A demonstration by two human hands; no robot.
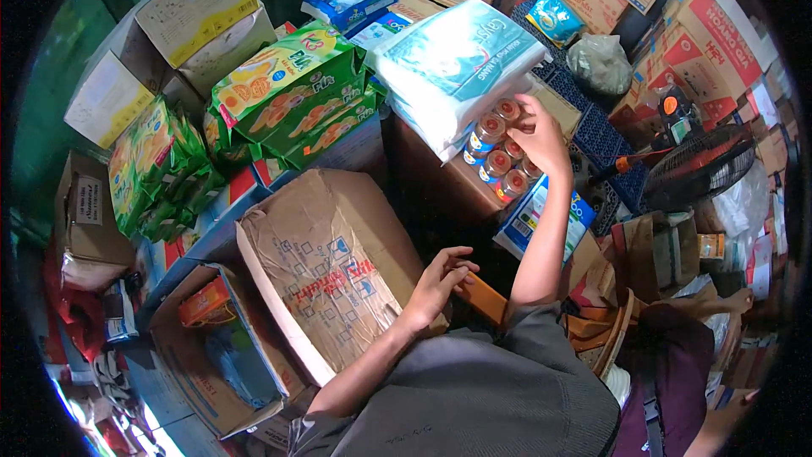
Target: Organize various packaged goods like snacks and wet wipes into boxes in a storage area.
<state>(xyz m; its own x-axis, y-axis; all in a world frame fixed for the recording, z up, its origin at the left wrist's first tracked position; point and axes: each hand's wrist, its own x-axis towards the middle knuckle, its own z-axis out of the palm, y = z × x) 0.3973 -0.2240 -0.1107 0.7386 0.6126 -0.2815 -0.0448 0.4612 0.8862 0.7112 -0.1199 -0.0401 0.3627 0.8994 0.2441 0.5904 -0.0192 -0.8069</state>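
Note:
My right hand (543, 140) reaches over a tight group of small clear jars (491, 127) with red-printed lids. Its thumb and fingers are apart beside the jars at the back; whether they touch a lid I cannot tell. Just left of it lies a large white and teal plastic pack (461, 51), covering part of the jar stack. My left hand (436, 288) hovers with loosely spread fingers and nothing in it, by the right side of a big cardboard box (330, 262). An orange-brown flat bar (484, 296) shows just beyond its fingertips.
Green snack packs (288, 93) are stacked at the left, with yellow-white cartons (199, 13) behind. An open carton (245, 355) holds an orange box and blue stuff. A black fan (702, 165) stands right. Another person's maroon clothing (677, 364) shows at the lower right.

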